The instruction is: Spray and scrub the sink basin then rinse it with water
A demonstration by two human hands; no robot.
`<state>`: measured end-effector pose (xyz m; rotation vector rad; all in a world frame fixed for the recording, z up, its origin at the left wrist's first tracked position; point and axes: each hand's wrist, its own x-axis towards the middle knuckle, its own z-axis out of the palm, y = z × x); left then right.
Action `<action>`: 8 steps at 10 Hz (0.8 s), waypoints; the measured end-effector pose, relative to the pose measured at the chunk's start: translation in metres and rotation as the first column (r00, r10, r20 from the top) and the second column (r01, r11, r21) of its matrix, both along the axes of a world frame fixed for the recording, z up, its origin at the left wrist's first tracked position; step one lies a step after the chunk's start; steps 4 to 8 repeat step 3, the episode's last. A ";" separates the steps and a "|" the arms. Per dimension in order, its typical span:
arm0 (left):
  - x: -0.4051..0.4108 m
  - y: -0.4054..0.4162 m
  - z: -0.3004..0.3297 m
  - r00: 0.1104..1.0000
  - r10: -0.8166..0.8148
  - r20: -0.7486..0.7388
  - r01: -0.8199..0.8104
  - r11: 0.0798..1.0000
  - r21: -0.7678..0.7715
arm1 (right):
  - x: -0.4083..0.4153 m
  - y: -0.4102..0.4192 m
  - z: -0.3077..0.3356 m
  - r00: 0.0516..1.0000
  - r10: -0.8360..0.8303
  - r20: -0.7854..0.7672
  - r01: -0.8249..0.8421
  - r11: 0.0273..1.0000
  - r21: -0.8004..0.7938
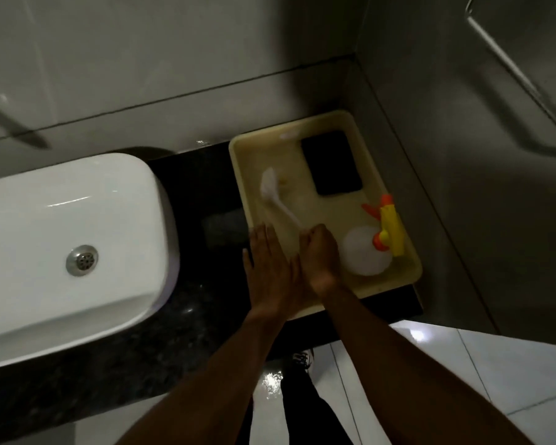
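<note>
A white sink basin [65, 232] with a metal drain [82, 261] sits at the left on a dark counter. To its right lies a cream tray [238, 162]. In the tray are a white brush [275, 197], a dark sponge [331, 162] and a white spray bottle [365, 252] with a yellow and orange trigger head. My right hand [320, 255] is closed around the brush's handle end. My left hand [268, 264] lies flat with fingers spread over the tray's left edge, touching my right hand.
The dark speckled counter [187, 187] runs under the basin and the tray and ends at a grey wall corner on the right. A metal rail [520, 78] hangs on the right wall. White floor tiles and my legs show below.
</note>
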<state>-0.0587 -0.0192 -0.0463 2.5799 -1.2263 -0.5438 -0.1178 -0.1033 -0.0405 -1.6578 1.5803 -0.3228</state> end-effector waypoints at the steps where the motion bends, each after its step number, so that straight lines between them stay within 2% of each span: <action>1: -0.004 0.003 0.000 0.998 -0.017 0.056 0.016 0.999 0.032 | -0.005 0.006 -0.009 1.000 0.029 0.012 -0.029 0.999 0.029; 2: 0.002 -0.001 0.006 1.000 -0.013 0.006 0.013 0.999 0.039 | -0.002 0.002 -0.008 0.998 0.069 0.009 -0.069 0.997 0.036; 3: 0.014 0.004 0.032 1.000 0.004 0.031 -0.001 0.997 -0.078 | 0.003 0.014 0.016 0.999 -0.021 0.031 0.022 0.999 -0.025; 8: 0.014 0.004 0.032 1.000 0.004 0.031 -0.001 0.997 -0.078 | 0.003 0.014 0.016 0.999 -0.021 0.031 0.022 0.999 -0.025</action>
